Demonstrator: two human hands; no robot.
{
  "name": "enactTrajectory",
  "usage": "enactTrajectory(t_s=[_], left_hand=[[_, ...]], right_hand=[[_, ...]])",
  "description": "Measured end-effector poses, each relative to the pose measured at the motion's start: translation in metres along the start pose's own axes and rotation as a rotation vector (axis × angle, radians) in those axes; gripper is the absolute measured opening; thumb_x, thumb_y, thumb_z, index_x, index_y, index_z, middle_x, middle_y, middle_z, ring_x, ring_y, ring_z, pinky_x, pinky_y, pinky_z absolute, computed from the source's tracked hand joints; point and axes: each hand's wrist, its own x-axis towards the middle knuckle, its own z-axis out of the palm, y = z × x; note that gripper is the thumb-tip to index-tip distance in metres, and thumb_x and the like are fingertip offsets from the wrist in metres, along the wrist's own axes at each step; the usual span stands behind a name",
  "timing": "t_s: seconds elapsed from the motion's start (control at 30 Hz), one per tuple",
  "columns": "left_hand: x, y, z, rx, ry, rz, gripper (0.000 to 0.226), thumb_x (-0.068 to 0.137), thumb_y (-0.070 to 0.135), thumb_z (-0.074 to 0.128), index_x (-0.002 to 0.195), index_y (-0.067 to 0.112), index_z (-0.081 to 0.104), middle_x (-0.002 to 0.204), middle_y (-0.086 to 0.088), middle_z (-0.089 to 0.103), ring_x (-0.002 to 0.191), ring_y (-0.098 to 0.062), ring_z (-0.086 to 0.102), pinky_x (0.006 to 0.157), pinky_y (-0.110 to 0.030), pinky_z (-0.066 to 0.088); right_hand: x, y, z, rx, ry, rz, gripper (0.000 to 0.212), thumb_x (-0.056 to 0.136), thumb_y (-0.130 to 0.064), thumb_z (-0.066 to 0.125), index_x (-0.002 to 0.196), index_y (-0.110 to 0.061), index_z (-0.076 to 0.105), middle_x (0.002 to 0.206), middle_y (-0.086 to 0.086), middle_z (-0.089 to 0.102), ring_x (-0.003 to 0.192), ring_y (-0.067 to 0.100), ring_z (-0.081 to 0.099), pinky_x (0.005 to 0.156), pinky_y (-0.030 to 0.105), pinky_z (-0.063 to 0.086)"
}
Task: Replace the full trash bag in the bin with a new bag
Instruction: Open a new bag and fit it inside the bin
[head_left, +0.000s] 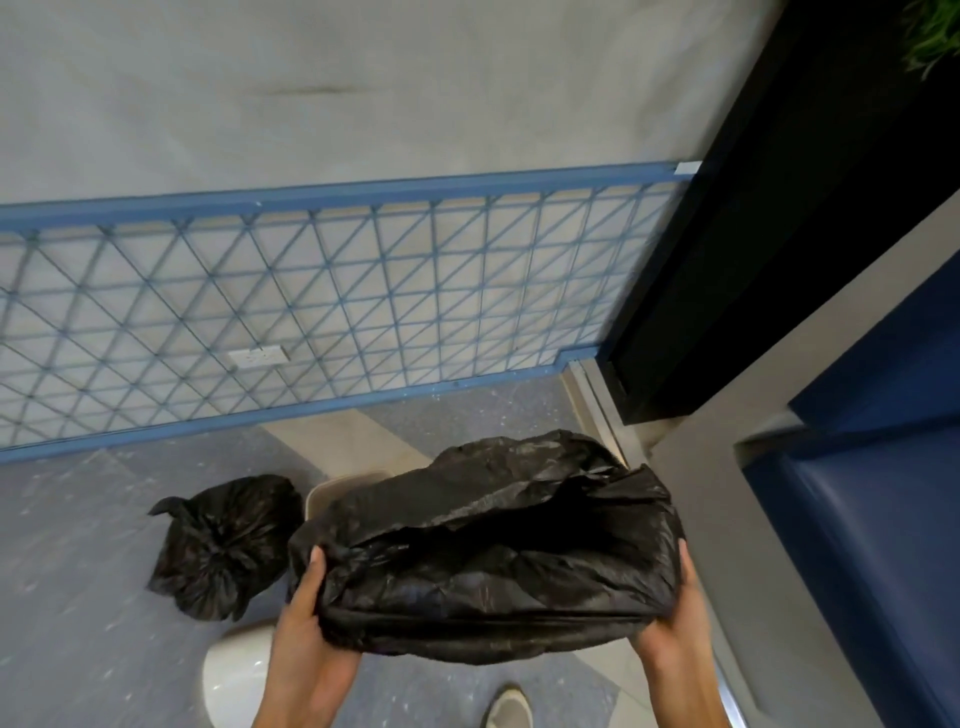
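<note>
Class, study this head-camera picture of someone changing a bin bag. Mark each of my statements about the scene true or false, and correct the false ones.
1. Both hands grip the new black bag. True: the left hand and right hand hold its two ends.
2. The tied full bag sits inside the bin. False: it lies on the floor, left of the bin.
3. The full bag's top is knotted shut. True.
4. The bin's rim shows uncovered all around. False: the new bag hides most of it; only a corner shows.
5. A red mesh panel lines the wall. False: the mesh panel is blue.
</note>
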Motion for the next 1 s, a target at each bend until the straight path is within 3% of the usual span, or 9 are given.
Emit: enactTrajectory(t_s=[0.17,0.27,0.37,0.47,0.53,0.6,0.67,0.83,1.0], left_hand=[[0.002,0.006,-0.01,0.294,0.188,-0.011,0.04,0.086,0.04,0.052,0.115,0.016,0.066,0.121,-0.012,0.065,0.11,-0.03,0.062,0.089,-0.045,0.052],[0.003,0.007,-0.004,0.934,0.554,0.543,0.088,0.06,0.059,0.07,0.136,0.026,0.04,0.142,0.002,0.044,0.126,-0.022,0.044,0.109,-0.04,0.032],[0.002,-0.018,0.045,1.598,0.168,1.05,0.105,0.05,0.085,0.058,0.139,0.037,0.029,0.143,0.021,0.033,0.13,-0.008,0.032,0.113,-0.031,0.011],[0.021,-0.046,0.081,2.013,0.116,0.757,0.102,0.066,0.083,0.045,0.147,0.026,0.02,0.147,0.005,0.038,0.141,-0.022,0.027,0.116,-0.044,0.004],[0.044,-0.039,0.083,1.821,0.205,0.383,0.06,0.081,0.052,0.058,0.134,0.027,0.046,0.127,-0.006,0.06,0.123,-0.028,0.051,0.108,-0.045,0.035],[0.054,-0.024,0.076,1.494,0.266,0.269,0.024,0.089,0.025,0.055,0.108,0.018,0.067,0.106,-0.016,0.069,0.103,-0.035,0.061,0.089,-0.042,0.049],[0.054,-0.016,0.074,1.408,0.319,0.342,0.022,0.09,0.011,0.048,0.094,0.013,0.069,0.097,-0.019,0.07,0.096,-0.037,0.061,0.083,-0.041,0.049],[0.049,-0.026,0.077,1.209,0.351,0.402,0.025,0.09,0.005,0.044,0.096,0.011,0.067,0.099,-0.016,0.068,0.096,-0.034,0.06,0.079,-0.033,0.042],[0.034,-0.059,0.089,1.042,0.282,0.344,0.022,0.093,0.007,0.047,0.102,0.007,0.068,0.105,-0.014,0.067,0.1,-0.03,0.059,0.086,-0.034,0.045]], right_hand=[[-0.007,0.0,0.01,0.034,-0.114,0.036,0.055,0.088,-0.047,0.048,0.118,-0.004,0.065,0.118,0.021,0.066,0.098,0.04,0.067,0.08,0.053,0.056],[-0.013,0.002,0.02,-0.032,-0.244,0.073,0.054,0.089,-0.044,0.048,0.124,-0.006,0.062,0.127,0.019,0.061,0.115,0.037,0.059,0.09,0.054,0.051],[-0.018,0.001,0.03,-0.198,-0.462,-0.022,0.068,0.097,-0.05,0.012,0.144,-0.006,0.033,0.151,0.016,0.034,0.142,0.029,0.027,0.119,0.042,0.011],[-0.017,-0.003,0.031,-0.292,-0.487,-0.02,0.069,0.097,-0.053,0.013,0.143,-0.005,0.037,0.149,0.016,0.038,0.142,0.028,0.028,0.12,0.04,0.008],[-0.019,-0.018,0.034,-0.242,-0.397,0.112,0.055,0.094,-0.049,0.043,0.129,-0.008,0.057,0.134,0.013,0.057,0.129,0.028,0.049,0.116,0.044,0.028],[-0.02,-0.039,0.031,-0.282,-0.191,0.038,0.046,0.077,-0.043,0.07,0.109,-0.009,0.071,0.113,0.013,0.07,0.106,0.029,0.066,0.087,0.048,0.055],[-0.016,-0.063,0.013,-0.455,0.049,-0.101,0.051,0.078,-0.046,0.063,0.114,-0.01,0.065,0.114,0.016,0.069,0.098,0.034,0.068,0.077,0.047,0.057],[-0.027,-0.067,-0.029,-0.898,0.224,-0.144,0.086,0.065,-0.072,0.047,0.142,-0.045,0.02,0.138,0.004,0.049,0.119,0.031,0.047,0.099,0.06,0.031],[0.003,0.019,-0.024,-1.041,0.179,-0.066,0.099,0.061,-0.028,0.086,0.143,-0.018,0.032,0.127,0.008,0.056,0.108,0.027,0.059,0.086,0.044,0.054]])
